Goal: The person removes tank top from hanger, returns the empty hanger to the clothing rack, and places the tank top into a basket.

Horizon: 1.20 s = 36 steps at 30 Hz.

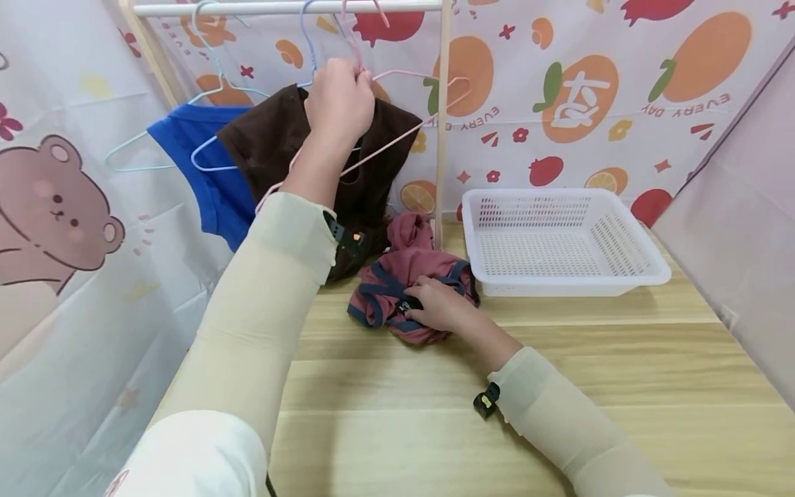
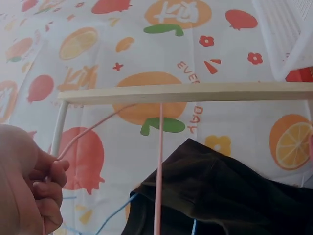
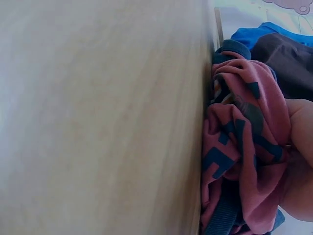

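Note:
Up by the rack's rail, my left hand [image 1: 340, 100] grips a pink hanger [image 1: 388, 143] just below its hook. No garment hangs on it. In the left wrist view, curled fingers of the left hand [image 2: 29, 181] hold the thin pink hanger [image 2: 160, 147]. On the table, a crumpled pink garment with dark blue trim [image 1: 416, 262] lies at the foot of the rack post. My right hand [image 1: 437, 307] grasps its near side. The right wrist view shows the pink cloth [image 3: 254, 161] bunched at the right hand [image 3: 301, 161], some fingertips hidden in folds.
A brown shirt [image 1: 261, 131] and a blue top [image 1: 205, 138] hang on blue hangers to the left, behind my left arm. The rack has a white rail [image 1: 286, 9] and a wooden post [image 1: 443, 124]. A white plastic basket [image 1: 568, 279] stands on the table at right.

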Motion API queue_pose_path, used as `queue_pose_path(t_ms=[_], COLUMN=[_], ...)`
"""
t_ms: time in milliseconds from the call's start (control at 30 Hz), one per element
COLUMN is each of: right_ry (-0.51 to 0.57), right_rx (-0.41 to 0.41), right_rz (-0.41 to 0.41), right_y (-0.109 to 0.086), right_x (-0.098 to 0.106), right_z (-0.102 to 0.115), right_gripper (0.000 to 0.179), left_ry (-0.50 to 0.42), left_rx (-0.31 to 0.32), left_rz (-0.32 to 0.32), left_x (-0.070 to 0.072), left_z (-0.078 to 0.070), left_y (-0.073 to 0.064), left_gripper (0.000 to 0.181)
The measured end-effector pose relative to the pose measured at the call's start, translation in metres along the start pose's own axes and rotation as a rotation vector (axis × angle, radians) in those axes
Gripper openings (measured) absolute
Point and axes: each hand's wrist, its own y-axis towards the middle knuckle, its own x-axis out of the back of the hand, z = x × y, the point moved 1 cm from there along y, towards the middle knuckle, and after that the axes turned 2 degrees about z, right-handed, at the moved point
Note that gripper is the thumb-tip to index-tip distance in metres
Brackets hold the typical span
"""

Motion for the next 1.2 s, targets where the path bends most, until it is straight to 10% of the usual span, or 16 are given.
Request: queue_pose_path(t_ms=[667, 1200], right_ry=[-0.038, -0.023], right_rx=[0.044, 0.062], right_rz=[0.032, 0.02], right_y=[-0.016, -0.016], right_x=[-0.001, -0.001], right_z=[0.017, 0.02], right_gripper=[0.049, 0.048], left_ry=[0.051, 0.17], left_rx=[0.041, 0.041], left_rz=[0.0, 0.035], left_x=[0.014, 0.005], left_z=[-0.021, -0.029], left_y=[0.036, 0.04], left_gripper=[0.046, 0.047])
